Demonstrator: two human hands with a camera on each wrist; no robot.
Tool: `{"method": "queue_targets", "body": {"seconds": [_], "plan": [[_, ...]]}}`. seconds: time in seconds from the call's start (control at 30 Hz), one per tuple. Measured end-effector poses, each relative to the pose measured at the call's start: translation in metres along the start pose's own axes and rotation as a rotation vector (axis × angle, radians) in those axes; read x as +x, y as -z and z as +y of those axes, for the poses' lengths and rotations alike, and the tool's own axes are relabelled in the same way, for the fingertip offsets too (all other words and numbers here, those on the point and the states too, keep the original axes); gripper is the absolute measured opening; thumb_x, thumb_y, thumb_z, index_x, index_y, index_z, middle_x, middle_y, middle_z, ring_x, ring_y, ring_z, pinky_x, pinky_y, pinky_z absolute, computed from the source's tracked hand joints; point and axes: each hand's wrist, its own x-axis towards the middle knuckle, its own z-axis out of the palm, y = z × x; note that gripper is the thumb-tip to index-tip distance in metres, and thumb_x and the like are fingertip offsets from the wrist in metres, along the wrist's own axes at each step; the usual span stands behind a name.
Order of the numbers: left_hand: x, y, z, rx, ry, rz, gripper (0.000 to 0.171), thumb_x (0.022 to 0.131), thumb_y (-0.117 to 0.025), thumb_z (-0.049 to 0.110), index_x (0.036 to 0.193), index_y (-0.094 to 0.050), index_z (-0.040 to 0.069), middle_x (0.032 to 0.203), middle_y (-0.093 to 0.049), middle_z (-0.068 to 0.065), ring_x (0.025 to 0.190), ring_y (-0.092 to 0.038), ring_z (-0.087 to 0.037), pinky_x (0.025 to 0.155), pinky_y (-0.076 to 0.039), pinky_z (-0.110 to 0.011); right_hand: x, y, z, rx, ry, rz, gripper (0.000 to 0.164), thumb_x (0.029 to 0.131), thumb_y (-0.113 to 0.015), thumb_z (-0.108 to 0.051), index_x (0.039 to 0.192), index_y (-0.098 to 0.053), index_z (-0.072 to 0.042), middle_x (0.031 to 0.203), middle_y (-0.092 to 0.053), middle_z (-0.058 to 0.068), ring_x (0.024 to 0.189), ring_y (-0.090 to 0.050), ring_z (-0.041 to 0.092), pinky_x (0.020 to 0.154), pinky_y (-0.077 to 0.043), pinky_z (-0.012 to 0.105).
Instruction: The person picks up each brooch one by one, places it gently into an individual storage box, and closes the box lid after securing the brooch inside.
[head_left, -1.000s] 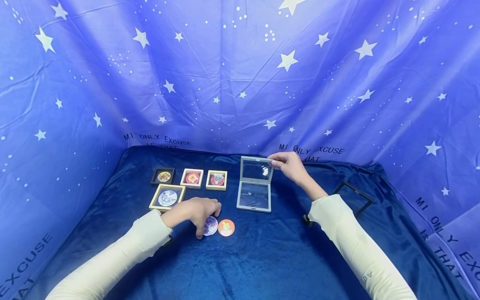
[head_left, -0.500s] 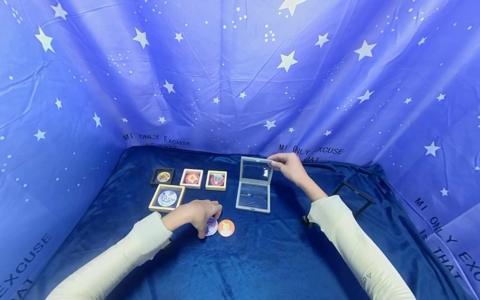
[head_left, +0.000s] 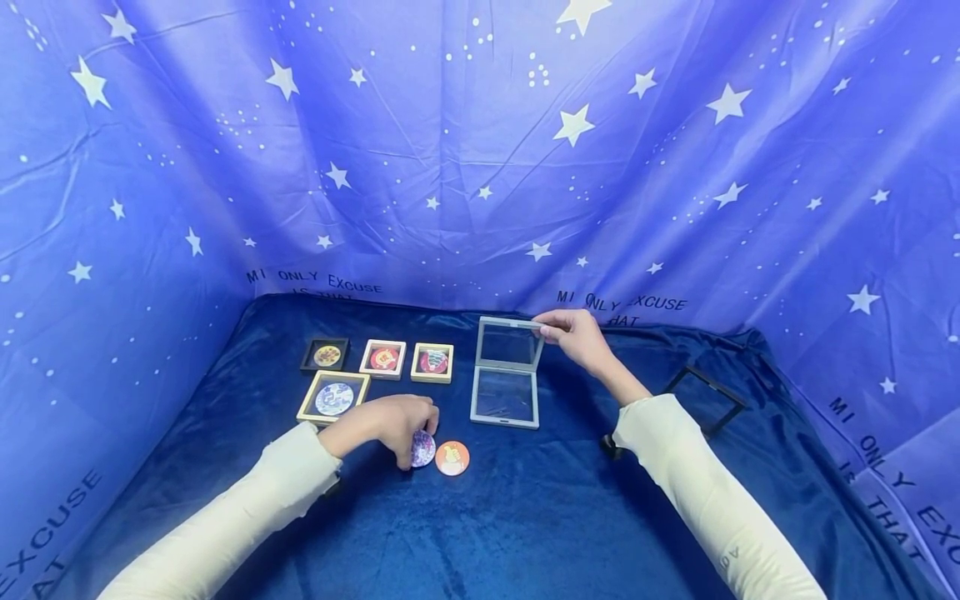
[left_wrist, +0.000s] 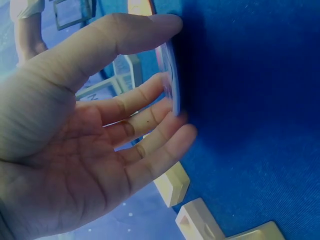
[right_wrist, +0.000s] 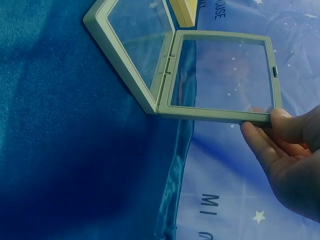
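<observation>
My left hand (head_left: 397, 425) pinches a round purple patterned disc (head_left: 423, 448) by its edges. In the left wrist view the disc (left_wrist: 175, 82) appears edge-on between thumb and fingertips, seemingly tilted off the cloth. Beside it lies an orange disc with a thumbs-up picture (head_left: 452, 458). A grey hinged display frame with clear film (head_left: 504, 425) stands unfolded, its lower half flat on the cloth and its lid raised. Thumb and fingers of my right hand (head_left: 577, 337) grip the lid's top right corner; the right wrist view shows this hand (right_wrist: 295, 155) at the rim.
Left of the grey frame are smaller frames with discs inside: black (head_left: 306, 363), pinkish (head_left: 384, 375), cream (head_left: 431, 379) and a larger gold one (head_left: 303, 414). A black frame (head_left: 712, 382) lies at the right, partly behind the right sleeve. A starry curtain (head_left: 480, 150) hangs behind.
My left fingers have closed in on the purple disc and lifted it slightly. My right hand stays on the lid's corner, with hardly any movement.
</observation>
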Motion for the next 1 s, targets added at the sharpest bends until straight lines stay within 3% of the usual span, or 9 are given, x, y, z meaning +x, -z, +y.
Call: {"method": "queue_targets", "body": {"seconds": [0.23,0.57,1.0], "plan": [[-0.004,0.010,-0.004,-0.019,-0.025,0.042,0.049,0.063,-0.096,0.011,0.104,-0.071,0.008,0.094,-0.061,0.001,0.082,-0.054,-0.014,0.077,-0.051,-0.033,-0.002,-0.002,-0.002,0.000,-0.009,-0.009,0.024,0.102,-0.057,-0.001,0.121,-0.070,0.005,0.116,-0.073,0.025,0.112,-0.070,0.037,0.094,-0.058,0.040],[-0.005,0.028,-0.006,-0.071,-0.012,0.114,0.050,0.067,-0.096,0.014,0.109,-0.071,0.006,0.104,-0.066,-0.009,0.090,-0.060,-0.019,0.085,-0.055,-0.040,-0.002,-0.001,-0.001,-0.002,-0.011,-0.017,0.024,0.102,-0.058,-0.002,0.121,-0.070,0.004,0.116,-0.073,0.025,0.112,-0.070,0.037,0.095,-0.058,0.041],[0.009,0.039,0.004,-0.080,-0.097,0.262,0.052,0.070,-0.094,0.015,0.116,-0.071,0.005,0.110,-0.068,-0.010,0.099,-0.062,-0.023,0.093,-0.054,-0.041,0.000,-0.004,-0.002,0.001,0.006,-0.023,0.024,0.101,-0.058,-0.001,0.122,-0.070,0.005,0.117,-0.073,0.025,0.112,-0.070,0.037,0.094,-0.058,0.039]]}}
